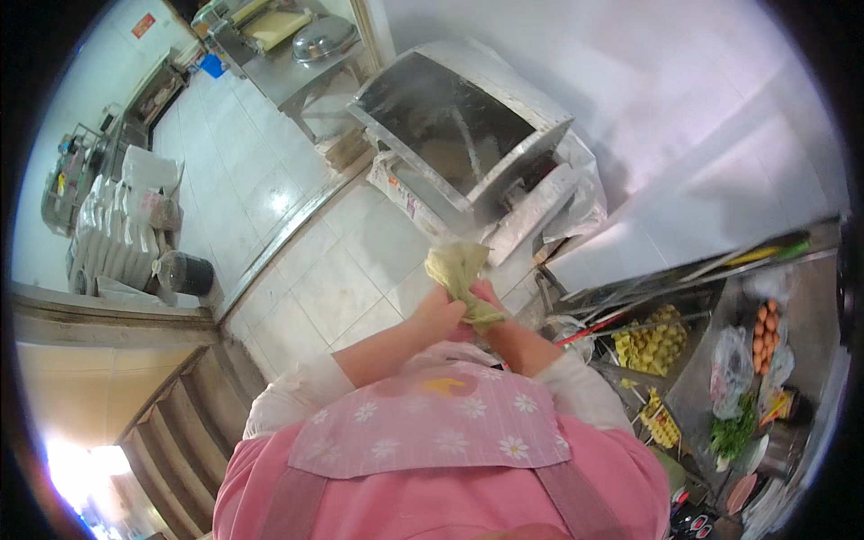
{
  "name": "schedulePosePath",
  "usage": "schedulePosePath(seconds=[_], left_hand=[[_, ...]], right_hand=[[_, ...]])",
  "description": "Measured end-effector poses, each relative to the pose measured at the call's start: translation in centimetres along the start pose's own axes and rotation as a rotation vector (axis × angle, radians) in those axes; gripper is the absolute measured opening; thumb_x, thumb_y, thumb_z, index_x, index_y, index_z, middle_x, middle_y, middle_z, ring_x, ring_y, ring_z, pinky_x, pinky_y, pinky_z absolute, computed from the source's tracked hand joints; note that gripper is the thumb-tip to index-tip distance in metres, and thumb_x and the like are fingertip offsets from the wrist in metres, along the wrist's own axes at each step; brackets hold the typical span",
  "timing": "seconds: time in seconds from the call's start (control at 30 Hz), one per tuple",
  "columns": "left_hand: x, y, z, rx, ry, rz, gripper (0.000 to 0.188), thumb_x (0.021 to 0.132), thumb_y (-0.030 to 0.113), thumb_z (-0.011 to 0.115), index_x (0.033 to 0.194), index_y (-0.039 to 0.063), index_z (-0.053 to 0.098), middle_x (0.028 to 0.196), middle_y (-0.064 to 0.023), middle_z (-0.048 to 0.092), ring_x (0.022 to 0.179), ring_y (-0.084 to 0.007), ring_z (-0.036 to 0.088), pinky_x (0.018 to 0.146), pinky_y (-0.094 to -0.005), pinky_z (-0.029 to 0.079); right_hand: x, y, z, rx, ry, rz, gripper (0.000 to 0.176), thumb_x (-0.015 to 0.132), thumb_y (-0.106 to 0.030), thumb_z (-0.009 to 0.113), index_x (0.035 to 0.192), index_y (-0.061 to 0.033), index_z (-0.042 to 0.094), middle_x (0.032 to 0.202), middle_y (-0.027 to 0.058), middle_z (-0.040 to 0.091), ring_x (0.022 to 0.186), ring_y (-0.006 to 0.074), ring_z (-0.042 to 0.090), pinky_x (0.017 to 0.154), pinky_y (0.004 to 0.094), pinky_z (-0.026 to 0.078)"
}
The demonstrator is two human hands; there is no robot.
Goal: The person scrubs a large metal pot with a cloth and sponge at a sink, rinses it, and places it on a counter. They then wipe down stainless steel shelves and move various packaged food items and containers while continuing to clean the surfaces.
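Observation:
A pale yellow-green cloth (460,273) is bunched between my two hands, in front of my pink flowered apron. My left hand (439,312) grips its lower left side. My right hand (487,297) is at its right side, partly covered by the cloth, which drapes over the wrist. Beyond the hands stands a metal machine with an open-topped hopper (452,125), dusted with white. A white-dusted panel (533,209) juts from its near right side, and a printed sack (408,196) lies along its near left side.
On the right, a metal table (729,304) holds brown eggs (766,337), plastic bags and leafy greens (734,428); yellow egg trays (651,341) sit below. Stairs (189,432) are at lower left. Packed bags (115,229) and a large dark bottle (185,273) stand left, past a floor sill (290,236).

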State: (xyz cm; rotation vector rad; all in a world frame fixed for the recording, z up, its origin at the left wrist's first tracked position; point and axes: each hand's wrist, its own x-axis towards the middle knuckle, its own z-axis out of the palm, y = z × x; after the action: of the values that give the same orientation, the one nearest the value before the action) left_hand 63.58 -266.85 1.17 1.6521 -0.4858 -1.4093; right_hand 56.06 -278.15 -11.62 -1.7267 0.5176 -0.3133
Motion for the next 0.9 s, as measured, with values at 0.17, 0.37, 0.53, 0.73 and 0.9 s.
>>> schedulePosePath(seconds=[0.17, 0.37, 0.53, 0.73, 0.9], left_hand=[[8.7, 0.2, -6.5, 0.68, 0.241, 0.292, 0.038, 0.082, 0.017, 0.055, 0.116, 0.001, 0.054, 0.097, -0.0183, 0.065, 0.088, -0.032, 0.064, 0.079, -0.0406, 0.05], [13.5, 1.8, -11.7, 0.249, -0.084, -0.111, 0.038, 0.082, 0.005, 0.049, 0.12, 0.002, 0.054, 0.097, -0.0112, 0.065, 0.09, -0.019, 0.063, 0.081, -0.0323, 0.051], [15.8, 0.4, -12.7, -0.242, -0.019, -0.227, 0.039, 0.085, 0.006, 0.048, 0.123, 0.002, 0.052, 0.102, -0.0087, 0.065, 0.098, -0.0191, 0.062, 0.087, -0.0318, 0.049], [11.2, -0.8, -10.6, 0.345, 0.408, -0.402, 0.04, 0.085, 0.028, 0.06, 0.117, 0.005, 0.058, 0.095, -0.0114, 0.066, 0.082, -0.0198, 0.064, 0.071, -0.0331, 0.051], [6.9, 1.4, -3.6, 0.042, 0.717, -0.797, 0.048, 0.081, 0.031, 0.056, 0.118, 0.002, 0.056, 0.102, -0.0169, 0.066, 0.097, -0.0277, 0.064, 0.081, -0.0397, 0.049]], right_hand=[[1.0, -1.4, -5.9, -0.777, -0.087, -0.111, 0.051, 0.073, -0.022, 0.068, 0.118, -0.0045, 0.052, 0.114, 0.0165, 0.054, 0.108, 0.0336, 0.053, 0.093, 0.0436, 0.043], [4.9, -1.2, -21.1, -0.733, 0.323, 0.356, 0.053, 0.08, -0.024, 0.067, 0.126, -0.0032, 0.051, 0.131, 0.0194, 0.049, 0.123, 0.0343, 0.046, 0.101, 0.0422, 0.039], [12.5, 5.4, -31.8, -0.726, 0.365, 0.502, 0.044, 0.085, -0.026, 0.063, 0.12, -0.0003, 0.057, 0.125, 0.0187, 0.056, 0.115, 0.0322, 0.053, 0.097, 0.0388, 0.042], [29.9, 13.5, -41.5, -0.823, 0.17, 0.58, 0.054, 0.085, -0.03, 0.062, 0.13, -0.0023, 0.053, 0.126, 0.0173, 0.058, 0.114, 0.0335, 0.055, 0.096, 0.0405, 0.043], [42.5, 18.7, -45.3, -1.073, 0.137, 0.369, 0.047, 0.087, -0.026, 0.059, 0.127, -0.0019, 0.054, 0.124, 0.017, 0.059, 0.113, 0.0333, 0.055, 0.096, 0.0405, 0.043]])
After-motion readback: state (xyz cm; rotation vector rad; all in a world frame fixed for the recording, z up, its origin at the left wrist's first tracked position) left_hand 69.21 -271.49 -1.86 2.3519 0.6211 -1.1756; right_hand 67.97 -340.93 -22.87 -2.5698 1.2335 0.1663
